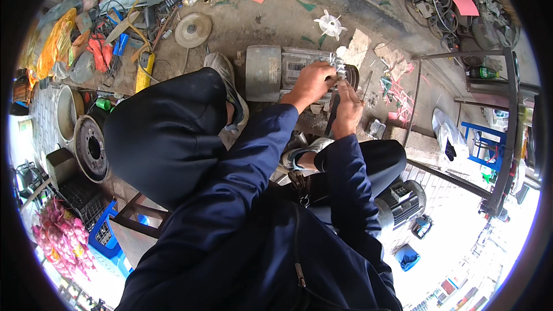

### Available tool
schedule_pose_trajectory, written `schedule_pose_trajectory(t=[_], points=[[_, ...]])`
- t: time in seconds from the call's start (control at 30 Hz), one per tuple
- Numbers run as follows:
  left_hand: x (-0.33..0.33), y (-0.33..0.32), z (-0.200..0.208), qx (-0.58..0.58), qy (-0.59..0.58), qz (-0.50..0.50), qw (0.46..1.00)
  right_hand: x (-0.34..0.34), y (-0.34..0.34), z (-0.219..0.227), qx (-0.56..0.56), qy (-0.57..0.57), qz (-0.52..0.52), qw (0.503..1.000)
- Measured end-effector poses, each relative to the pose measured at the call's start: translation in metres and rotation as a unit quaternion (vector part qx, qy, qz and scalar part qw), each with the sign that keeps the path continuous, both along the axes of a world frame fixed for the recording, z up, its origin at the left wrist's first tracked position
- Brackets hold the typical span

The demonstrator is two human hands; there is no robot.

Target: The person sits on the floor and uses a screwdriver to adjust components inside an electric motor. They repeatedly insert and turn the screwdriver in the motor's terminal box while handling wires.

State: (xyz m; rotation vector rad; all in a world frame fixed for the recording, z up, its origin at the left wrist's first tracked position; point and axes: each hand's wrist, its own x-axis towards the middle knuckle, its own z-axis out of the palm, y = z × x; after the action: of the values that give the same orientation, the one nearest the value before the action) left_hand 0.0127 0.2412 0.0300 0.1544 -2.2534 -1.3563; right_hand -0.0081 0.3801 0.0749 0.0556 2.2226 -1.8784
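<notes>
both left hand (311, 83) and right hand (348, 110) crowd the motor (265, 74), can't tell if either grip's clamped. white fan (330, 25) sits loose, so imo not fully assembled.

No words or numbers can be made out. A framed nameplate (294, 72) sits on the ribbed body of the motor (308, 56), close to the edge of its smooth grey end cover (259, 86); a small pale patch (273, 72), perhaps a label, lies on that cover near the same edge. The print is too small to tell.
</notes>
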Motion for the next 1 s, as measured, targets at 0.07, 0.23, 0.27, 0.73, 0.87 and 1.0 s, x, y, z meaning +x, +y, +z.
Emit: schedule_pose_trajectory(t=[0.07, 0.23, 0.27, 0.73, 0.87, 1.0], points=[[0.0, -0.004, 0.001, 0.004, -0.017, -0.006, 1.0, -0.004, 0.003, 0.001, 0.165, 0.105, 0.05, 0.98], [0.0, -0.008, -0.002, 0.049, -0.01, -0.038, 0.998, -0.012, 0.05, 0.017, 0.161, 0.258, 0.189, 0.934], [0.0, -0.008, -0.002, 0.04, -0.021, -0.036, 0.998, -0.016, 0.053, 0.018, 0.187, 0.282, 0.225, 0.914], [-0.001, -0.008, -0.004, 0.02, -0.02, -0.029, 0.999, -0.037, 0.089, 0.052, 0.304, 0.362, 0.373, 0.798], [-0.003, -0.008, -0.002, 0.02, -0.027, -0.033, 0.999, -0.057, 0.091, 0.046, 0.351, 0.324, 0.405, 0.78], [-0.002, -0.009, 0.001, 0.023, -0.016, -0.036, 0.999, -0.078, 0.075, 0.031, 0.255, 0.313, 0.427, 0.809]])
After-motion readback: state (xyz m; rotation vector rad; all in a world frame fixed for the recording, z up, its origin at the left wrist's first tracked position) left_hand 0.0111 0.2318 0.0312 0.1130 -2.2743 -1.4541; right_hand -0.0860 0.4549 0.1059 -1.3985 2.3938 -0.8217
